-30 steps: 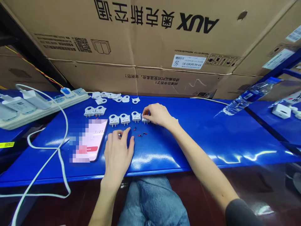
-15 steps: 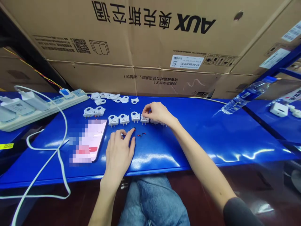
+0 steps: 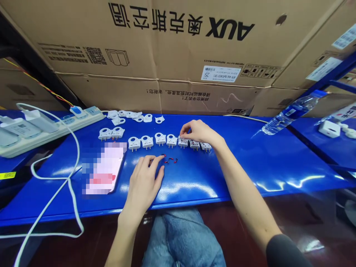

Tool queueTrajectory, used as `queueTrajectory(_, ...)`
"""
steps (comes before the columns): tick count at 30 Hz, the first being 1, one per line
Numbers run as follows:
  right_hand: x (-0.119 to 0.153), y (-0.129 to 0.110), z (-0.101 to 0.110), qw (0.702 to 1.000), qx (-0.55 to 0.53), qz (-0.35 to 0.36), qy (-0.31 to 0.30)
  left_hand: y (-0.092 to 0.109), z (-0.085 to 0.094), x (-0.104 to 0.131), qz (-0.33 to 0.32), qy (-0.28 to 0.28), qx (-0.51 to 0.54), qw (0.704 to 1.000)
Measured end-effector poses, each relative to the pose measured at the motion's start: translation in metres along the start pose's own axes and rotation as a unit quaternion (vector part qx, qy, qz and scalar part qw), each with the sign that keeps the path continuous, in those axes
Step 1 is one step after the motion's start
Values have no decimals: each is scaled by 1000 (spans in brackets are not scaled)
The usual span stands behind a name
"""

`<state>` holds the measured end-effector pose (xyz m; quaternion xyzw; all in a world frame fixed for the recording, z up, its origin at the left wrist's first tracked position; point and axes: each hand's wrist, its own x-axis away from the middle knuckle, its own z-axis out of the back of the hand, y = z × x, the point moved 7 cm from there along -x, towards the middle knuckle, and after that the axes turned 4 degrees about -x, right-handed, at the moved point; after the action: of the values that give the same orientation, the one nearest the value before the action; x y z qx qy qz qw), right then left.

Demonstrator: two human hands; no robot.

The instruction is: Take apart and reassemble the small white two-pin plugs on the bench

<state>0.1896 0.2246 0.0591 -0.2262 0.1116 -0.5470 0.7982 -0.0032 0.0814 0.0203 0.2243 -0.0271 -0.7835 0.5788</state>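
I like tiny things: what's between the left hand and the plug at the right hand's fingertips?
Tiny red-and-dark bits lie there, in the head view.

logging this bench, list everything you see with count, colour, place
pronged plugs: 9, white, row of seven, two farther left
wire pieces: about 4, red-black, table centre
table: 1, blue, centre
ring parts: several, white, table back
phone: 1, pink, left
power strip: 1, white, far left
chargers: several, white, far left
cabling: several runs, white, left
thin wires: several, red-yellow, left
cartons: several, brown, rear
bottle: 1, clear, right
adapter: 1, white, far right
label: 1, yellow, left edge
jeans: 1 pair, blue, bottom
sleeve: 1, dark, right
left hand: 1, by wire pieces
right hand: 1, at plug row
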Motion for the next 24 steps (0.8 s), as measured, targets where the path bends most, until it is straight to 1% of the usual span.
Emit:
queueTrajectory(5,4,-1,-8,998,45,-39,1,0,-1,0,4,5,-19,1000)
queueTrajectory(12,6,-10,-9,995,86,-52,28,-1,-2,0,10,-3,-15,1000)
queueTrajectory(14,6,-11,-8,995,80,-56,33,-1,-2,0,10,-1,-13,1000)
queueTrajectory(17,8,-10,-5,998,36,-50,33,-1,-1,0,11,1,-9,1000)
queueTrajectory(19,10,-11,-5,1000,-21,-21,11,-2,-1,0,11,3,-7,1000)
queueTrajectory(20,11,-13,-5,998,-57,-1,-11,-2,-1,0,11,4,-6,1000)
queueTrajectory(22,15,-18,-9,988,-126,39,-75,-1,-1,0,11,4,-5,1000)
queueTrajectory(24,18,-22,-13,976,-165,62,-127,-1,-1,0,10,5,-7,1000)
